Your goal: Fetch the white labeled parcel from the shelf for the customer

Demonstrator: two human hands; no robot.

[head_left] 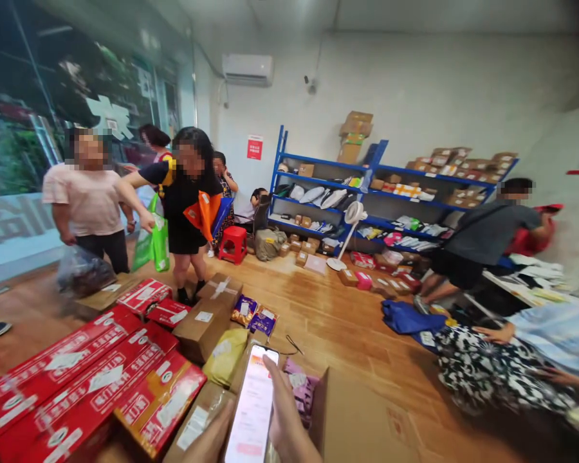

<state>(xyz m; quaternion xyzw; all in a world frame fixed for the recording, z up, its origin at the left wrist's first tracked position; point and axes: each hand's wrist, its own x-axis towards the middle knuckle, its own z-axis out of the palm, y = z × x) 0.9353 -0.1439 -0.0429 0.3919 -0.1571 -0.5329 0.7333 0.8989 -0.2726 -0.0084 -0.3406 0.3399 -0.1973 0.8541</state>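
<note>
A smartphone (249, 406) with a lit white and pink screen is upright in front of me, low in the head view. My right hand (284, 402) grips its right side, with the thumb lying over the upper part of the screen. Along the lower left edge of the phone is my left hand (215, 437), closed against it; its other fingers are hidden. Behind the phone lie a yellow parcel (226, 355) and a purple package (302, 389). Close to my left hand is a cardboard box (196, 421) with a white label.
Long red boxes (72, 379) cover the floor at left. An open carton (361, 418) stands at front right. Blue shelves (325, 163) with parcels line the back wall, beside a white fan (353, 215). Several people stand around; one person (193, 199) holds green and orange bags.
</note>
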